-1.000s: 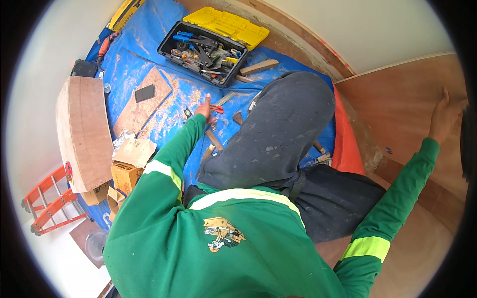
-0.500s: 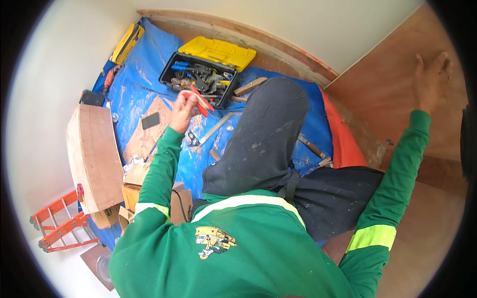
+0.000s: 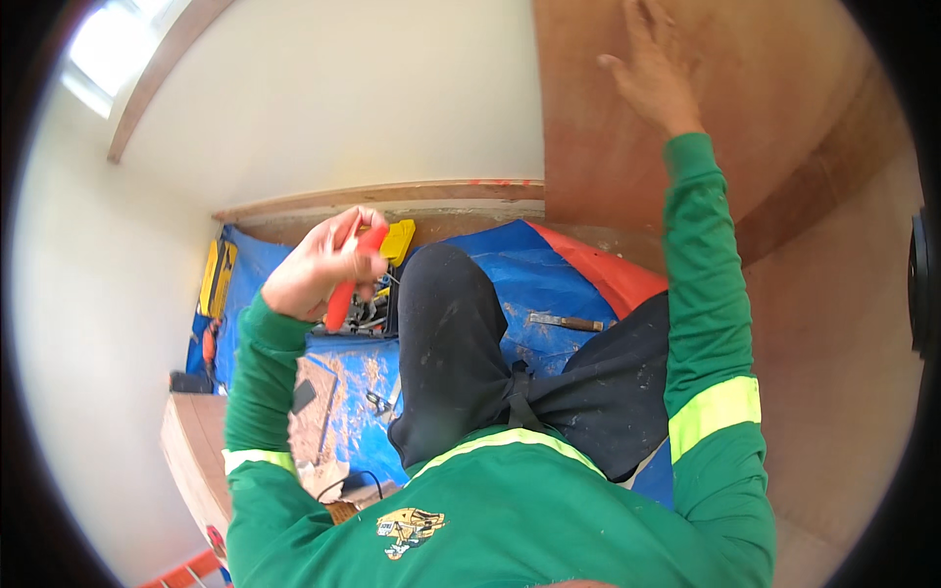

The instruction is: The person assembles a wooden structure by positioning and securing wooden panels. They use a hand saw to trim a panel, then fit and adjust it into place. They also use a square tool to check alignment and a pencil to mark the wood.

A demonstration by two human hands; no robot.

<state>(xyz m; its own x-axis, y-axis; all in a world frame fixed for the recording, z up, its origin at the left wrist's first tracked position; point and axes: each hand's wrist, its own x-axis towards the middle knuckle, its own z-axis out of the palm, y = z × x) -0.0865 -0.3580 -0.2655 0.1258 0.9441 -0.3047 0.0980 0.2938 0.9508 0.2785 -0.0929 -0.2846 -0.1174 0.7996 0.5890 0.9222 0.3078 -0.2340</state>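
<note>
The left hand [image 3: 323, 265] is raised in front of the chest, its fingers [image 3: 345, 227] clamped around a red-handled tool [image 3: 351, 276]. The tool is in the air above the blue tarp [image 3: 549, 279], just in front of the toolbox [image 3: 377, 284]. Its long axis runs steeply, from lower left to upper right: the red grip end sticks out below the palm, and the upper end rises past the knuckles toward the yellow lid. What kind of head the tool has is hidden by the hand.

The right hand [image 3: 652, 69] lies flat on the brown plywood panel [image 3: 784, 108] that stands upright at the right, fingers spread apart and pressed to the wood, holding nothing.

The toolbox lies open on the tarp behind the left hand, its yellow lid tipped up toward the wall; its tray holds a jumble of dark metal pieces, too small to tell apart. A second yellow case [image 3: 217, 277] lies shut, farther left on the tarp.

The person's knee in dark trousers [image 3: 456, 343] rises between the hands and covers the middle of the tarp. To its right a chisel [image 3: 567, 321] lies flat on the tarp, well apart from both hands. Lower left, a wooden board [image 3: 314, 416] dusted with sawdust lies on the tarp, with a rounded wooden piece [image 3: 191, 461] beside it. A wooden skirting [image 3: 392, 196] runs along the foot of the white wall.
</note>
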